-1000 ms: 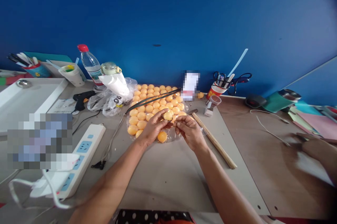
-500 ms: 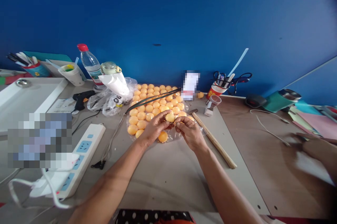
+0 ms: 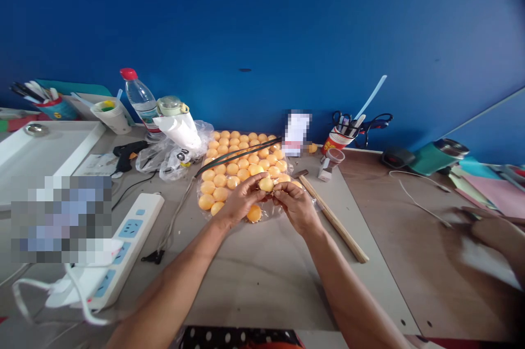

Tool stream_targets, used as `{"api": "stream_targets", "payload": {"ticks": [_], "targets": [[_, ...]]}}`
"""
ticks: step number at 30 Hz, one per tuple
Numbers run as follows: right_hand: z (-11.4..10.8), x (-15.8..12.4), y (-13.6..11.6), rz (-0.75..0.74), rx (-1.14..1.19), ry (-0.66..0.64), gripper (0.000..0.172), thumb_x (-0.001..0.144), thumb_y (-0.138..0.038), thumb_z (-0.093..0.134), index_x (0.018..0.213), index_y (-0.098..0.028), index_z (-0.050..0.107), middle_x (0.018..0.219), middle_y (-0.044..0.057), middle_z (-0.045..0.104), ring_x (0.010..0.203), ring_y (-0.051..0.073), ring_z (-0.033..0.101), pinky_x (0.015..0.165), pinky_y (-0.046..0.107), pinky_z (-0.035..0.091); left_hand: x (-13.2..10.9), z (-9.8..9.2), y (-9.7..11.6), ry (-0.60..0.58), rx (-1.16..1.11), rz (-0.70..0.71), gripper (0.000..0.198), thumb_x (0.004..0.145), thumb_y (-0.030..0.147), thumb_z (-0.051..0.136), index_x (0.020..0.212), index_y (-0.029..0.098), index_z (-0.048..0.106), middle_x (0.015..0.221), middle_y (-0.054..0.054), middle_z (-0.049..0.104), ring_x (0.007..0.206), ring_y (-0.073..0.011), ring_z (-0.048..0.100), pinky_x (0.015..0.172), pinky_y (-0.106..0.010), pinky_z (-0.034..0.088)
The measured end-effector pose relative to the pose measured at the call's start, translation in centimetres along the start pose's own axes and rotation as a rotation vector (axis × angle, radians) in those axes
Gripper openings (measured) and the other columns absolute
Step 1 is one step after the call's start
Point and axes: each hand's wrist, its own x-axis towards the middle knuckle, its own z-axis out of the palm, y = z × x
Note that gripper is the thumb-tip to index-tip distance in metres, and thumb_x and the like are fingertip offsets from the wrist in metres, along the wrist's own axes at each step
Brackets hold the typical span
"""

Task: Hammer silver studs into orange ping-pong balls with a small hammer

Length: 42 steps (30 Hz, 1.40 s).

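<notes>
A small yellowish ball (image 3: 266, 184), like a table tennis ball, is pinched in my left hand (image 3: 243, 199) between thumb and fingers. From the other side, the closed fingertips of my right hand (image 3: 298, 205) come up to the ball's lower right edge; what they pinch is too small to make out. Beneath and behind both hands lies a clear plastic pack of orange balls (image 3: 220, 180) in rows. One loose-looking orange ball (image 3: 254, 213) sits just below my hands. A dark strap (image 3: 238, 155) crosses the pack.
To the right lies a wooden-handled hammer (image 3: 334, 217). A power strip (image 3: 130, 234) with plugged chargers, a glue gun (image 3: 127, 155) and a plastic bottle (image 3: 141, 98) stand left. A scissors cup (image 3: 338, 140) is behind. Another person's hand (image 3: 498, 234) is at far right.
The ball has shifted very slightly to the right between my fingers. My hands otherwise keep nearly the same place. The other person's hand has hardly moved.
</notes>
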Motion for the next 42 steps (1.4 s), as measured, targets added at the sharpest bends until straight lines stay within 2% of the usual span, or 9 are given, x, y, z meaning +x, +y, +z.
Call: {"api": "stream_targets", "payload": {"ticks": [4,9,15,27,36,42], "targets": [[-0.15,0.06,-0.03,0.001,-0.015,-0.008,0.02,0.064,-0.033,0.078,0.073,-0.018,0.067,0.063,-0.002,0.06,0.06,0.011,0.05,0.06,0.025,0.038,0.05,0.02,-0.15,-0.001,0.016,-0.005,0.053,0.077,0.031,0.073,0.127,0.023,0.059,0.113,-0.007,0.067,0.095,-0.0218,0.065,0.091,-0.039,0.05],[-0.26,0.1,-0.01,0.023,-0.046,0.004,0.021,0.063,-0.034,0.078,0.073,-0.018,0.069,0.064,0.0,0.063,0.06,0.011,0.051,0.06,0.025,0.038,0.12,-0.13,-0.57,-0.006,0.049,0.025,0.051,0.078,0.03,0.071,0.127,0.023,0.06,0.123,-0.008,0.064,0.108,-0.026,0.061,0.093,-0.041,0.05],[-0.42,0.1,-0.04,0.039,-0.083,-0.003,0.019,0.065,-0.034,0.076,0.073,-0.018,0.069,0.066,0.001,0.066,0.061,0.013,0.052,0.06,0.026,0.039,0.01,-0.1,-0.29,0.016,0.198,0.048,0.051,0.079,0.027,0.068,0.13,0.022,0.059,0.125,-0.008,0.064,0.113,-0.0277,0.058,0.098,-0.042,0.047],[-0.55,0.23,0.17,0.052,-0.059,-0.014,0.018,0.064,-0.031,0.074,0.071,-0.019,0.062,0.062,-0.002,0.062,0.056,0.011,0.051,0.059,0.026,0.038,-0.01,-0.36,-0.61,-0.04,0.352,0.13,0.054,0.083,0.032,0.064,0.135,0.022,0.054,0.132,-0.008,0.061,0.116,-0.0263,0.058,0.101,-0.039,0.046],[-0.31,0.31,0.4,0.01,-0.104,0.024,0.014,0.064,-0.028,0.071,0.068,-0.019,0.061,0.06,-0.003,0.06,0.055,0.011,0.049,0.056,0.026,0.037,-0.01,-0.07,-0.59,-0.011,0.346,0.134,0.048,0.083,0.032,0.065,0.13,0.023,0.059,0.131,-0.008,0.061,0.119,-0.0279,0.057,0.104,-0.043,0.044],[-0.32,0.42,0.72,-0.002,-0.118,0.043,0.017,0.065,-0.028,0.072,0.066,-0.021,0.056,0.057,-0.003,0.059,0.054,0.012,0.049,0.054,0.026,0.037,-0.07,0.07,-0.87,0.0,0.308,0.144,0.047,0.079,0.03,0.069,0.125,0.025,0.063,0.131,-0.007,0.061,0.12,-0.0279,0.056,0.103,-0.041,0.045]]}}
